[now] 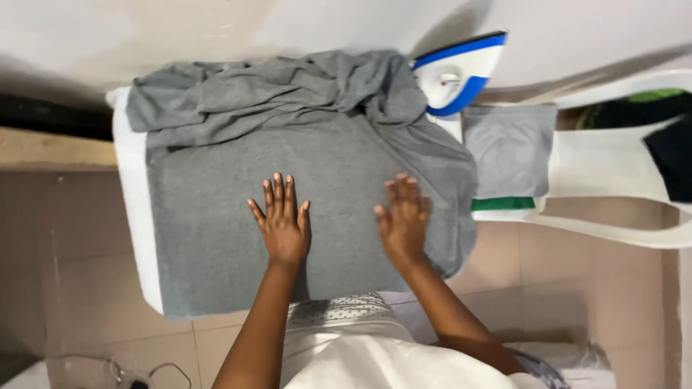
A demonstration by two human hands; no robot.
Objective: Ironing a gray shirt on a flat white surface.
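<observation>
Both hands lie flat on a grey garment in the middle of the frame. The left hand [282, 225] has its fingers straight and a little spread, palm down on the cloth. The right hand [404, 218] sits just beside it, to the right. Its fingers are bent a bit and press down near the slanted edge of the cloth. Neither hand grips anything. They are open and only rest on top.

The grey garment [288, 202] is spread over a white padded bench [133, 216] that shows along the left edge of the cloth. The part under the hands and toward the lower left of the frame looks smooth and flat. The part at the top of the frame is bunched up in big folds and wrinkles. So I think the near half is laid out well, and the far half is not yet smoothed.

At the upper right, a blue and white iron [458, 72] stands on its end, touching the bunched cloth. No hand is on it. Just right of it, a folded grey cloth [508, 148] lies on something green, on a white plastic chair [613, 166]. More dark clothes sit at the far right edge.
</observation>
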